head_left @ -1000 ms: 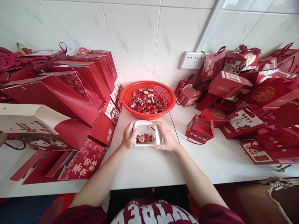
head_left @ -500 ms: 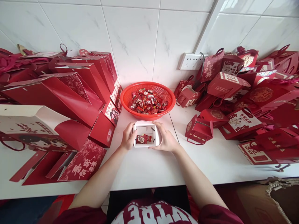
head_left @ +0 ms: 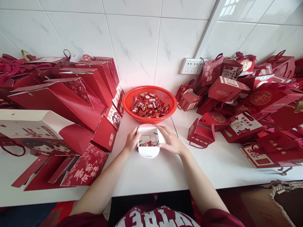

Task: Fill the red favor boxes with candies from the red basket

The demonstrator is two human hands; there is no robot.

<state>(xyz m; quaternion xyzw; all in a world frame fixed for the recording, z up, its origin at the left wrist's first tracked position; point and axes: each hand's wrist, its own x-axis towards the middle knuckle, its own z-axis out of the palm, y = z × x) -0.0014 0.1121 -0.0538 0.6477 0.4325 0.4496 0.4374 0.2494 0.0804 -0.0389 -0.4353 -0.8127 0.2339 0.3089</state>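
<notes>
A small gift box with a white inside stands with its top open on the table, its near flap folded down toward me. Red-wrapped candies lie at the bottom, partly hidden by the front edge. My left hand grips the box's left side, thumb at the rim. On the opposite side my right hand holds it, fingers along the edge. Just behind the box is a red plastic basket heaped with wrapped candies.
Flat and folded red gift bags crowd the left of the white table. Finished-looking red boxes with cord handles pile up on the right. A socket panel is on the tiled wall; a torn cardboard box sits below right.
The box's near flap has come into view, folded down toward me, and the candies inside show less. Both hands stay on the sides. The view has tilted slightly.
</notes>
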